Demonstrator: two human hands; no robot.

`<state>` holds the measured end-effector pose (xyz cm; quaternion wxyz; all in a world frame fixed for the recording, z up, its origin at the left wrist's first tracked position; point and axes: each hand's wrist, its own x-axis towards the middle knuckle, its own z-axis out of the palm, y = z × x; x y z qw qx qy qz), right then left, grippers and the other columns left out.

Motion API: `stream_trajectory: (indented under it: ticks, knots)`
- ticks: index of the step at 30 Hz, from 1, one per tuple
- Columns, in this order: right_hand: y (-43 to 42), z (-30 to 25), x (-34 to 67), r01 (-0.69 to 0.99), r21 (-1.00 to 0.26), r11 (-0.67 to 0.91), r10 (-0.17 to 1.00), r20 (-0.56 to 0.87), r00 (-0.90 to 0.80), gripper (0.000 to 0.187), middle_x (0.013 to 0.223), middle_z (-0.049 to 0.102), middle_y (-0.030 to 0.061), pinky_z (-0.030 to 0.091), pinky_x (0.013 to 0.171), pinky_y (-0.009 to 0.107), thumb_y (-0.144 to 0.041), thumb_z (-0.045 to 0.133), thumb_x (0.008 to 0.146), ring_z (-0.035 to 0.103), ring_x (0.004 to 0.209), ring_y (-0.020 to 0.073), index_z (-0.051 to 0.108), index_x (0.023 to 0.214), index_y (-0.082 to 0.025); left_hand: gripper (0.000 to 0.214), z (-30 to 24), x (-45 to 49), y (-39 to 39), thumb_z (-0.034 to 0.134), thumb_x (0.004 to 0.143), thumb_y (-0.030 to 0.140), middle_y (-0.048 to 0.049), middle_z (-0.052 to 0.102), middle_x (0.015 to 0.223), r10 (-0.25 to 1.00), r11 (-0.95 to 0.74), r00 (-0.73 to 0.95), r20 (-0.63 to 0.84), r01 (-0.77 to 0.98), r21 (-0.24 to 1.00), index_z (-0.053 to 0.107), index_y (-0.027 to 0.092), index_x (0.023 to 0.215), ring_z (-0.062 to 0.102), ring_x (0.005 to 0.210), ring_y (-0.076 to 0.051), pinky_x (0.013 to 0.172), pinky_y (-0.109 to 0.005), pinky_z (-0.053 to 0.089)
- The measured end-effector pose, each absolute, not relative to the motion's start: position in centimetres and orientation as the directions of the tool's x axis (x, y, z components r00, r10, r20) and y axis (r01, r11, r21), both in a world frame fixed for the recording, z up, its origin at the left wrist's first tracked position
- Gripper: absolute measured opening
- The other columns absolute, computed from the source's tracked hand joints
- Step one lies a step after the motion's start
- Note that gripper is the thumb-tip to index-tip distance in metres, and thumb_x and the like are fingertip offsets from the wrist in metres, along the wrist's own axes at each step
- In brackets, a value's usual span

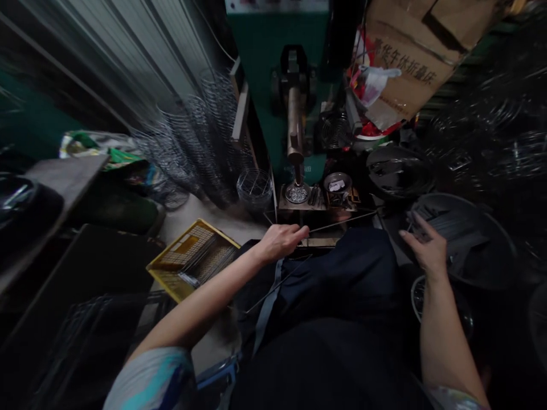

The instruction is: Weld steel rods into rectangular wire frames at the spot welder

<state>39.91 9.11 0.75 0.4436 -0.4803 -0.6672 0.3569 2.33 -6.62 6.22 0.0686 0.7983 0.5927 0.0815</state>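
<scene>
My left hand (282,242) is closed around a thin metal rod (342,221), in front of the green machine. The rod runs out to the right past my knee. Another thin rod (277,287) lies slantwise over my dark apron, below that hand. At the right, my right hand (429,247) is raised at the near left rim of a wide dark basin (504,250) holding dark flat strips (459,233). Its thumb and forefinger point forward, with a thin sliver between the tips, too dim to name.
A green machine (252,51) with a vertical metal ram (294,125) stands ahead. Beneath it is a dish of small shiny pieces (297,192). A yellow crate (160,273) with rods sits left, near stacked wire rings (192,136). Cardboard (410,68) leans behind at right.
</scene>
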Motion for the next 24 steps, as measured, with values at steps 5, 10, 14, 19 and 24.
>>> stream_trajectory:
  ticks: [5,10,14,19,24]
  knots:
    - [7.9,3.5,39.2,0.361,-0.866,0.347,0.937,0.299,-0.183,0.072,0.135,0.059,0.0108,0.052,0.096,0.046,-0.042,0.077,0.073,0.055,0.124,0.0307,0.053,0.138,-0.023,0.029,8.7,3.5,-12.0,0.049,0.093,0.035,-0.0025,0.056,0.060,0.914,-0.181,-0.025,0.405,0.868,0.462,0.071,0.021,0.107,0.052,0.055,-0.014,0.056,-0.025,0.041]
    - [6.3,6.4,41.4,0.538,-0.746,0.393,0.912,0.390,-0.126,0.071,0.134,0.060,0.0082,0.046,0.104,0.046,-0.045,0.077,0.072,0.057,0.121,0.0297,0.056,0.136,-0.023,0.028,8.0,4.7,-18.2,0.057,0.089,0.040,0.0062,0.039,0.053,0.650,-0.078,-0.756,0.071,0.026,0.997,0.068,0.024,0.109,0.036,0.042,-0.008,0.043,-0.019,0.035]
    - [5.8,7.6,42.2,0.621,-0.665,0.414,0.901,0.396,-0.176,0.069,0.132,0.061,0.0048,0.042,0.108,0.044,-0.045,0.077,0.073,0.057,0.121,0.0282,0.056,0.135,-0.026,0.044,3.3,4.9,-22.4,0.068,0.080,0.047,0.0085,0.047,0.054,0.593,0.006,-0.720,-0.360,-0.444,0.896,0.062,0.024,0.118,0.041,0.040,-0.006,0.049,-0.021,0.048]
    - [5.6,7.0,39.8,0.643,-0.609,0.464,0.883,0.373,-0.285,0.065,0.131,0.062,0.0049,0.041,0.108,0.043,-0.046,0.074,0.075,0.059,0.119,0.0283,0.057,0.134,-0.027,0.082,-1.3,3.4,-26.7,0.074,0.073,0.050,-0.0009,0.070,0.077,0.599,0.265,-0.612,-0.515,-0.456,0.850,0.038,0.027,0.143,0.069,0.064,-0.020,0.052,-0.028,0.055]
    - [4.4,5.1,36.1,0.583,-0.623,0.522,0.847,0.294,-0.444,0.064,0.131,0.062,0.0059,0.041,0.108,0.042,-0.047,0.072,0.077,0.060,0.118,0.0275,0.057,0.135,-0.026,0.095,-0.9,2.4,-28.3,0.066,0.080,0.052,-0.0024,0.070,0.070,0.649,0.342,-0.506,-0.568,-0.473,0.812,0.012,0.028,0.154,0.070,0.060,-0.023,0.050,-0.029,0.054]
